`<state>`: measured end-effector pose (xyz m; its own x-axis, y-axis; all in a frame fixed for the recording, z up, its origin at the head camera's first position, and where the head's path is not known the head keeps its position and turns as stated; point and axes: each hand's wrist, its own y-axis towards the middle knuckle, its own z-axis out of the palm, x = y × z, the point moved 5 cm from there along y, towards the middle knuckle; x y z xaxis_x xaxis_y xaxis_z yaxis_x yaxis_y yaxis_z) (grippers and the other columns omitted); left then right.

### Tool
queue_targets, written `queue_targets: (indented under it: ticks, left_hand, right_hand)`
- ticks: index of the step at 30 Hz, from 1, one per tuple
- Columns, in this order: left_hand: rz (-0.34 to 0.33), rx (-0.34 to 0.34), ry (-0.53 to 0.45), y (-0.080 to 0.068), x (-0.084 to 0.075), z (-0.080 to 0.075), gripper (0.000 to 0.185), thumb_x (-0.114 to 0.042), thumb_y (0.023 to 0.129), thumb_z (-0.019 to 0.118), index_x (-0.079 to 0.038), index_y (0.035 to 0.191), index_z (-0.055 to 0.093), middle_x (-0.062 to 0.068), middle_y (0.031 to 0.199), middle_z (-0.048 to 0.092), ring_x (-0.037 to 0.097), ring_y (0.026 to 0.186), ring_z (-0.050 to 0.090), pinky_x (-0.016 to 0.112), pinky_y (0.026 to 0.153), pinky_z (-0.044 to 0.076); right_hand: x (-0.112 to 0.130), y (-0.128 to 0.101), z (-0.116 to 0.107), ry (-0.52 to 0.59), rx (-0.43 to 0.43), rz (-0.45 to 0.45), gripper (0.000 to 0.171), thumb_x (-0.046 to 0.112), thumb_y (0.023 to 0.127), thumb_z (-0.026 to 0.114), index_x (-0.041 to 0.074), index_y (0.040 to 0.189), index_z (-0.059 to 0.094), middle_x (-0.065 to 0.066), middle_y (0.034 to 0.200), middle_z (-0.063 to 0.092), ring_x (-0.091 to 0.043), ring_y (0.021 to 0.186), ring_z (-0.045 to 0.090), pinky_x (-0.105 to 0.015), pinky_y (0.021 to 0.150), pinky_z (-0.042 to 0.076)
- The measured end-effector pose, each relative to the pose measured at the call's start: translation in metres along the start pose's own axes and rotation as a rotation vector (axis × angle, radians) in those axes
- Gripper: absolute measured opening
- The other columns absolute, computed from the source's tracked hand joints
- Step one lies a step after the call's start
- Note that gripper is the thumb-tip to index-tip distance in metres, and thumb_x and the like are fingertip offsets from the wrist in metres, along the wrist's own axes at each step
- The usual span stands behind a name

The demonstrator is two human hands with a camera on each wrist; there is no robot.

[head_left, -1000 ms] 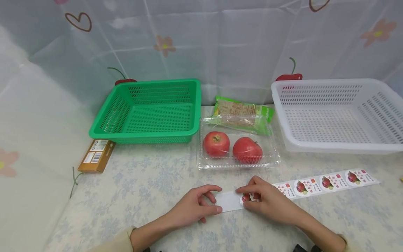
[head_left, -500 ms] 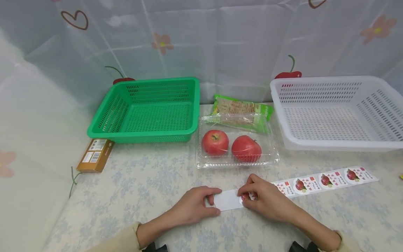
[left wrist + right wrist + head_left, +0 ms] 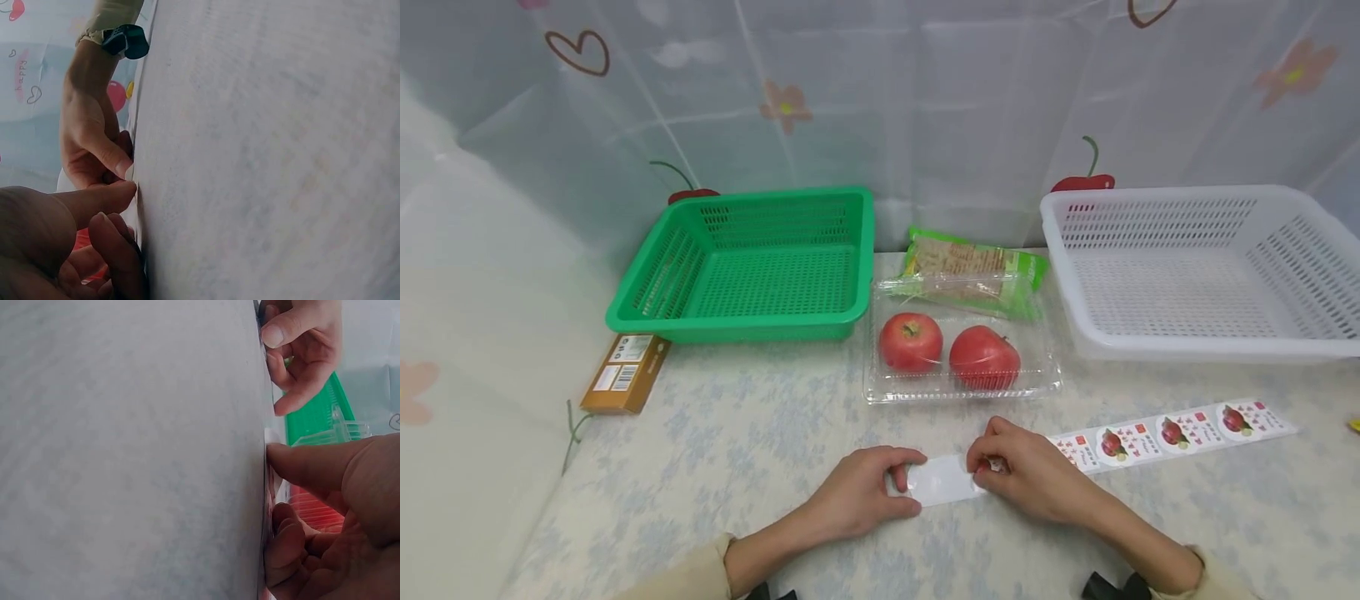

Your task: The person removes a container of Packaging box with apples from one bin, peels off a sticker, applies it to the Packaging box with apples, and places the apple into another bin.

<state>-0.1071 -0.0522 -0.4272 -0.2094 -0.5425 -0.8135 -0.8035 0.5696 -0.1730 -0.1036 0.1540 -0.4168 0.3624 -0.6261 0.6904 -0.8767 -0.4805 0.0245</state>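
Note:
A strip of round fruit stickers (image 3: 1172,433) lies slantwise on the table, with a bare white backing end (image 3: 942,481) at its left. At that bare end, the thumb and forefinger of my left hand (image 3: 868,492) rest on the corners, spread apart. My right hand (image 3: 1037,475) pinches the edge of the first sticker beside the bare backing, covering most of it. In the right wrist view a white edge (image 3: 273,436) stands up at the right hand's fingertips. Behind the hands, two red apples (image 3: 911,342) sit in a clear plastic box (image 3: 1037,379).
A green basket (image 3: 760,325) stands at the back left and a white basket (image 3: 1210,346) at the back right. Behind the clear box lies a green-edged food packet (image 3: 962,258). A small brown box (image 3: 651,375) touches the green basket's front corner.
My left fingers have settled onto the strip's bare end. My right fingers have curled in over the first sticker, and less of its print shows. The head view has shifted slightly.

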Motion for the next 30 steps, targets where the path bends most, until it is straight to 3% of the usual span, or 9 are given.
queue_targets:
  ticks: [12,21,30]
  left_hand:
    - [0.008,-0.008,0.019,0.0014,0.0006,0.0010,0.044,-0.009,0.079,0.082,-0.008,0.121,0.068,-0.011,0.077,0.055,0.002,0.052,0.042,0.019,0.057,0.041]
    - [0.024,-0.004,0.035,0.0000,-0.0001,0.0011,0.045,-0.008,0.079,0.082,-0.009,0.121,0.068,-0.012,0.077,0.055,0.001,0.053,0.041,0.019,0.057,0.041]
    - [0.021,-0.005,0.037,-0.0002,0.0001,0.0014,0.044,-0.008,0.079,0.082,-0.010,0.120,0.068,-0.012,0.077,0.054,0.001,0.053,0.040,0.019,0.059,0.041]
  right_hand:
    - [0.0028,0.0003,-0.0011,-0.034,-0.024,-0.048,0.032,-0.001,0.085,0.070,0.029,0.081,0.062,0.015,0.080,0.045,-0.002,0.068,0.045,-0.023,0.060,0.041]
    - [0.0000,-0.0019,-0.0022,0.111,-0.055,-0.114,0.030,-0.005,0.086,0.068,0.024,0.085,0.059,0.011,0.095,0.051,-0.006,0.081,0.050,-0.024,0.068,0.044]
    - [-0.0021,-0.0016,-0.0024,0.230,-0.035,-0.172,0.031,-0.005,0.081,0.072,0.024,0.083,0.061,0.008,0.092,0.057,-0.010,0.077,0.053,-0.024,0.063,0.045]
